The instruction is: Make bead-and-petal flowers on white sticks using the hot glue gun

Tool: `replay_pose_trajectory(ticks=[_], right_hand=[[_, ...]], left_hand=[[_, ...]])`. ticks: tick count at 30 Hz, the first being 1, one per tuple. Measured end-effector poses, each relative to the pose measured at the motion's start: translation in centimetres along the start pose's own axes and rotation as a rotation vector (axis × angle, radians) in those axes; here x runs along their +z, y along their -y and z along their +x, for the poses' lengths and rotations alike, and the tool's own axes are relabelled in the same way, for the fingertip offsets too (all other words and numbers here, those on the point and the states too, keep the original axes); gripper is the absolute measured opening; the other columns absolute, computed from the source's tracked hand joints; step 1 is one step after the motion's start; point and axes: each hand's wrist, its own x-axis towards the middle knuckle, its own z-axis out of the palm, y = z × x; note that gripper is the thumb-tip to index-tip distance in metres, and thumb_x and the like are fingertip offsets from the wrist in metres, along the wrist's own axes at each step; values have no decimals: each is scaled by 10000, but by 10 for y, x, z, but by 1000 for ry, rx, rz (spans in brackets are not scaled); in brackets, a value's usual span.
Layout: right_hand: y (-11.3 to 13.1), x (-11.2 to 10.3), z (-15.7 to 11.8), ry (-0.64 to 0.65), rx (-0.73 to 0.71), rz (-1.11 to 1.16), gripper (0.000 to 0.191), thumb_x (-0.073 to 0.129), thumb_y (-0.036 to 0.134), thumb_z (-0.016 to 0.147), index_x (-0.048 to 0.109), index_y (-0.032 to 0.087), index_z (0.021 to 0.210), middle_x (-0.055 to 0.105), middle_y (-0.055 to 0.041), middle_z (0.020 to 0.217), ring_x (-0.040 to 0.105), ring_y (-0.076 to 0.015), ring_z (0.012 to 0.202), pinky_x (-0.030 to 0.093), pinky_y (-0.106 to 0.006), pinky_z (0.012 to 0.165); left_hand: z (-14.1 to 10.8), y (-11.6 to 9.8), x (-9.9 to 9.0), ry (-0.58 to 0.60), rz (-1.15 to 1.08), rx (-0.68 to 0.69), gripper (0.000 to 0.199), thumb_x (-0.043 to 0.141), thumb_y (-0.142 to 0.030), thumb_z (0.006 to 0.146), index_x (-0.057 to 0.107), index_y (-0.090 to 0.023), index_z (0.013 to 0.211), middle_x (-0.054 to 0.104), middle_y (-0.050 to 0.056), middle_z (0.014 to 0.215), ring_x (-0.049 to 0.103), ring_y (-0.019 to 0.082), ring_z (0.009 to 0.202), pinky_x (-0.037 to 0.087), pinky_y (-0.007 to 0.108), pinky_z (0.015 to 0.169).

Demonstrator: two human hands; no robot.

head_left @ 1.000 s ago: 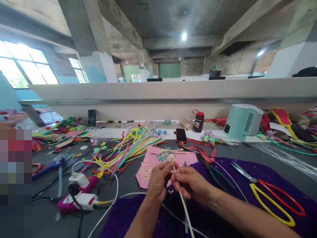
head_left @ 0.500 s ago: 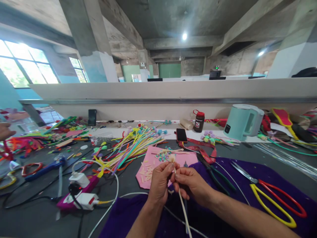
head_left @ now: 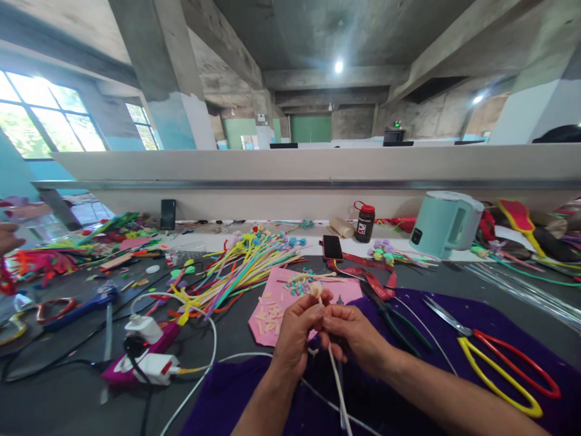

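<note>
My left hand point(head_left: 297, 327) pinches a cream craft flower point(head_left: 316, 291) just under its small looped head, which shows above the fingertips. Close beside it, my right hand point(head_left: 350, 330) has its thumb and fingers closed on the flower's stem; the fingertips of both hands nearly meet. From there the long cream stem point(head_left: 338, 381) slants down toward me. Beyond the hands lies a pink sheet point(head_left: 290, 284) with short cream pieces point(head_left: 269, 315) and a small heap of teal and lilac bits point(head_left: 302, 283) on it.
Right of my hands lie green-handled pliers point(head_left: 403, 327) and large red-and-yellow-handled scissors point(head_left: 492, 357) on purple cloth. A power strip point(head_left: 145, 360) with cables sits left. Behind are bundled coloured stems point(head_left: 245, 269), a phone point(head_left: 332, 247), a bottle point(head_left: 365, 223) and a kettle point(head_left: 442, 224). Another person's hand point(head_left: 8, 238) shows far left.
The flower head has turned slightly between my fingers, and my right fingers have shifted a little nearer the left hand. The other person's hand at far left has moved slightly left.
</note>
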Motion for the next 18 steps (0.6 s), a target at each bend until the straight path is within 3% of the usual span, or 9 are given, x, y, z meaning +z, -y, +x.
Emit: replay_pose_trajectory(ticks=[6,14,18], right_hand=[[2,-4,2,-6,-25,38,236,565,330,771,561,105,697,568,6,541,435,-31,331,271,-129,304],[2,-7,3,53,38,99,216,576,307,757,593,92,755,575,2,535,441,-29,317,245,-125,293],[1,-8,4,58,69,113,228,593,317,743,595,90,765,581,3,532,448,-30,313,250,-123,288]], left_hand=[[1,0,0,10,-2,-33,335,619,-311,678,639,-111,945,541,-16,441,472,72,344,343,175,381],[1,-1,-2,-73,-50,2,280,671,-309,627,674,-104,818,615,35,566,569,116,491,429,211,502],[2,-1,-2,-87,-49,-16,318,686,-348,609,668,-97,803,588,23,517,547,108,448,412,202,461]])
